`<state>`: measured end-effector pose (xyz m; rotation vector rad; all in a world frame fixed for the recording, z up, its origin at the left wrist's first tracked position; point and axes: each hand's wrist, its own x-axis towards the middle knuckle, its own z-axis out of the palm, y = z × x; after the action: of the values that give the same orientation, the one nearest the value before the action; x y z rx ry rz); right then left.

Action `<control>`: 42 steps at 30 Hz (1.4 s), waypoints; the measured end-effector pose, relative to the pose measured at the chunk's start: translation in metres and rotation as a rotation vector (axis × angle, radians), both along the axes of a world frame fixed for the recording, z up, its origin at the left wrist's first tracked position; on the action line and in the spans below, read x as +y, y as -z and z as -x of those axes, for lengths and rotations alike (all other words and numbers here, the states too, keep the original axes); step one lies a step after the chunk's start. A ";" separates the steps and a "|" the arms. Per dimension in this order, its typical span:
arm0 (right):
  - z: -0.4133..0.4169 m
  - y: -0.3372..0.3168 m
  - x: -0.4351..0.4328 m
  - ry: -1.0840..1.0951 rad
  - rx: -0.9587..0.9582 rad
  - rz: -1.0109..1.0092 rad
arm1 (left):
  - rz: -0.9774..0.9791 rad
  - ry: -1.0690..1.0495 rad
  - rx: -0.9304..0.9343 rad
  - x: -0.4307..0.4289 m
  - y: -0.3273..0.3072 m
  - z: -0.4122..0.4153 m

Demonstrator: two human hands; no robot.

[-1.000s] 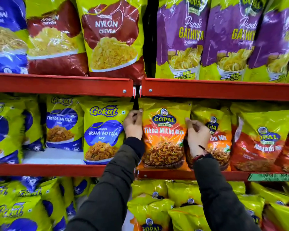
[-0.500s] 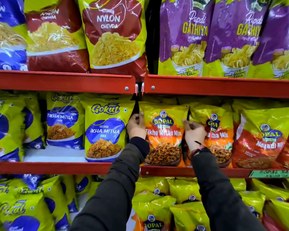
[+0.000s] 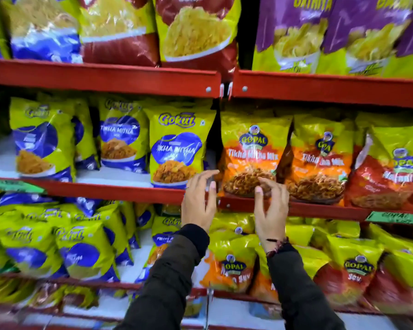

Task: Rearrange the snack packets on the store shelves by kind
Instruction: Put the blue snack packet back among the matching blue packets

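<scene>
The orange Gopal Tikha Mitha Mix packet (image 3: pixel 249 158) is standing upright on the red middle shelf (image 3: pixel 105 189), just above and beyond both sets of fingertips. The left hand (image 3: pixel 198 206) and right hand (image 3: pixel 271 210) are hovering with fingers spread wide, holding nothing. It is looking light, puffy and slick (crackly film, brittle contents), so pinching its side edges seems safest.

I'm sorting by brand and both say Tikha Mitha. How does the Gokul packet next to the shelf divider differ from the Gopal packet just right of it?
The yellow-and-blue Gokul Tikha Mitha packet has a blue panel behind its name; the yellow-and-orange Gopal Tikha Mitha Mix packet is orange below its yellow top. The Gokul logo is plain lettering, the Gopal one a dark blue badge. Both stand upright on the red middle shelf, with a snack heap pictured at the bottom.
</scene>
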<state>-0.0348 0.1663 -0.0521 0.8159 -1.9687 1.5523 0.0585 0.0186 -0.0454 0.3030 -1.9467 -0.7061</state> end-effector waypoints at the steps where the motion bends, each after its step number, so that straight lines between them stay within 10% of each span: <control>1: -0.013 0.011 -0.005 -0.041 0.000 -0.038 | 0.043 -0.021 -0.049 -0.002 0.011 -0.013; 10: -0.093 0.118 -0.072 -0.375 -0.227 -0.291 | -0.120 -0.153 -0.330 -0.056 0.115 -0.105; 23: -0.064 0.246 -0.174 -0.312 -1.227 -0.566 | -1.338 -0.079 -0.793 -0.171 0.222 -0.079; 31: -0.082 0.230 -0.167 -0.291 -1.430 -0.285 | -1.365 0.046 -0.676 -0.166 0.225 -0.092; 42: -0.170 0.122 -0.114 -0.532 -1.188 -0.378 | -1.173 -0.167 -0.313 -0.124 0.155 -0.209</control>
<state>0.1355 0.0521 -0.1738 0.6104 -3.1276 2.3418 0.2678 -0.1055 -0.2000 1.3215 -1.5328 -1.7049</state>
